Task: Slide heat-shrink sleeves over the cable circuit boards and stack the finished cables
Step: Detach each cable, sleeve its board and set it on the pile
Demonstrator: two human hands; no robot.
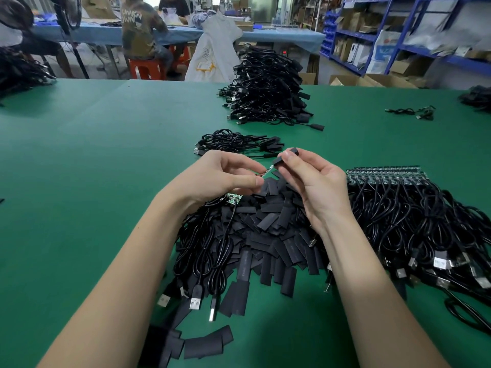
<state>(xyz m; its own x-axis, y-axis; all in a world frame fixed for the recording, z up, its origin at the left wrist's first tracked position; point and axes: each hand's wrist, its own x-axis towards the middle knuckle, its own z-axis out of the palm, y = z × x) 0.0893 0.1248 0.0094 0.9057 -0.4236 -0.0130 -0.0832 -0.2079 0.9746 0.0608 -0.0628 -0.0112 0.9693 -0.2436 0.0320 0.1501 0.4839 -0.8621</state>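
I see bright, even light from above. My arms drop soft dark shadows on the green tabletop (79, 155) below the grip. Far past it the shelves (398, 35) look blurry and bent at the edges.

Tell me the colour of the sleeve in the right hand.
Black, seen in the head view: sleeve pinched by the right hand.

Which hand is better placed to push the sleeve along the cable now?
The right hand: it already pinches the sleeve at the cable end, while the left hand holds the cable.
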